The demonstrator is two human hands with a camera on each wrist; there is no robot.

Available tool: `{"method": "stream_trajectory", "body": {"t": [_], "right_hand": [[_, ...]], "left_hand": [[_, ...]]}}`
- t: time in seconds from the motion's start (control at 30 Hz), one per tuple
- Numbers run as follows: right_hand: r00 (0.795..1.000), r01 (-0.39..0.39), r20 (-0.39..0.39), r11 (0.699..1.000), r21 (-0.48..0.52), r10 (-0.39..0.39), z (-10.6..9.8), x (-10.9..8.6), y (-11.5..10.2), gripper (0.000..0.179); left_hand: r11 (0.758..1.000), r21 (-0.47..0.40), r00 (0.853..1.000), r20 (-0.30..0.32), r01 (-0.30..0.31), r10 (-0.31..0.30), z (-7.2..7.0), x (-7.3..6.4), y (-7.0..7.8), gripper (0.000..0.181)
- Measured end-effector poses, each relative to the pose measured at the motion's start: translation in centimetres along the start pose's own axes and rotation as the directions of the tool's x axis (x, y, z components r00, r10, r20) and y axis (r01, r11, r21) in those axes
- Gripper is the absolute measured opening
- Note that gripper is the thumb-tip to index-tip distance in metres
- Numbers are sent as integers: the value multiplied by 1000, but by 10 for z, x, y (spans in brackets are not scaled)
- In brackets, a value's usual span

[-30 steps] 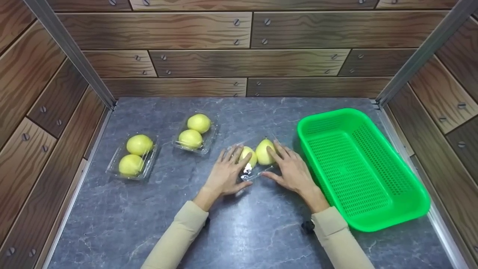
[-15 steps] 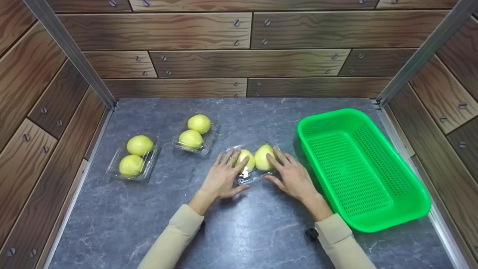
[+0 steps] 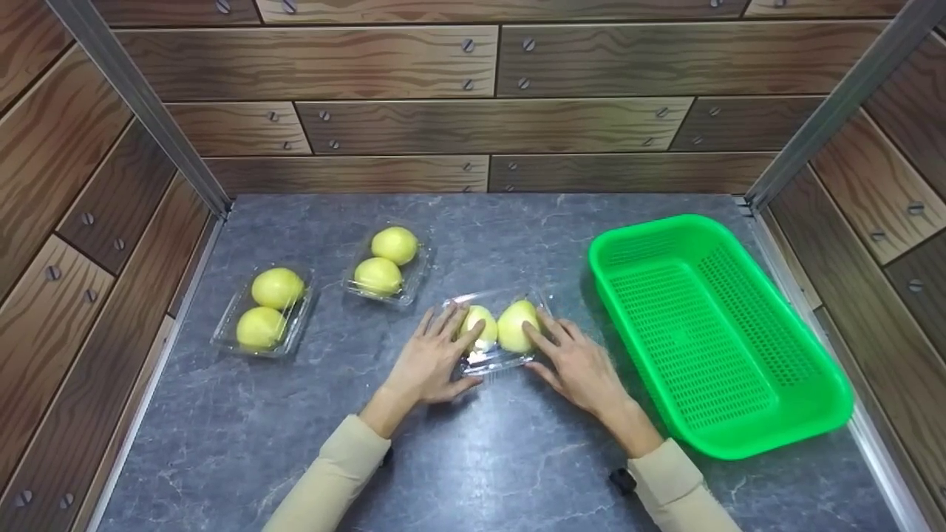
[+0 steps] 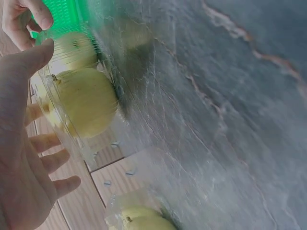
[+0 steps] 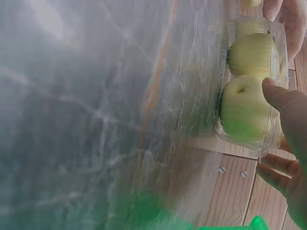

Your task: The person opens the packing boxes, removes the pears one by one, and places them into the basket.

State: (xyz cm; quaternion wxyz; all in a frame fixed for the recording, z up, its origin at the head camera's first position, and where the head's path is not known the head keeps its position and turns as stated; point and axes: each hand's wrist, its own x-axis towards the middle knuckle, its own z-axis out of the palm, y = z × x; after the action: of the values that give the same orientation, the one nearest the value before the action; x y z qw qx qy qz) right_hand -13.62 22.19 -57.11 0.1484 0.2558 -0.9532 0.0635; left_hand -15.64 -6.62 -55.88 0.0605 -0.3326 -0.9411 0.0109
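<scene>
A clear plastic clamshell box (image 3: 497, 363) lies mid-table with two yellow-green pears inside, the left pear (image 3: 484, 331) and the right pear (image 3: 515, 326). My left hand (image 3: 427, 362) rests on its left end, fingers spread over the top and thumb by the near edge. On the other end lies my right hand (image 3: 580, 367), its fingers fairly straight across the plastic. Close up in the left wrist view, the thumb (image 4: 38, 56) touches the box's near rim. The right thumb (image 5: 278, 93) sits likewise at the rim in the right wrist view.
Two similar boxes of pears stand to the left: one box (image 3: 299, 318) at far left, another box (image 3: 415, 284) farther back. A green perforated basket (image 3: 643, 362) stands at the right, close to the right forearm. Wood-patterned walls (image 3: 399, 125) enclose the grey marbled table (image 3: 244, 443).
The pear box has slid toward me and slightly left, with both hands moving along on it. More of its plastic shows between the hands. The other boxes and the basket stay put.
</scene>
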Motion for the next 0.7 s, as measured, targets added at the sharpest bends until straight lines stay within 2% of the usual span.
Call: {"method": "stream_trajectory", "body": {"t": [0.3, 0.7], "right_hand": [[999, 41, -24, 999, 11, -41, -4, -12, -11, 58], [995, 79, -63, 997, 10, -78, -5, -26, -28, 57]], "left_hand": [[1000, -8, 999, -48, -19, 18, 0, -12, -1, 86], [1000, -13, 998, -51, -27, 27, -2, -25, -6, 86]]}}
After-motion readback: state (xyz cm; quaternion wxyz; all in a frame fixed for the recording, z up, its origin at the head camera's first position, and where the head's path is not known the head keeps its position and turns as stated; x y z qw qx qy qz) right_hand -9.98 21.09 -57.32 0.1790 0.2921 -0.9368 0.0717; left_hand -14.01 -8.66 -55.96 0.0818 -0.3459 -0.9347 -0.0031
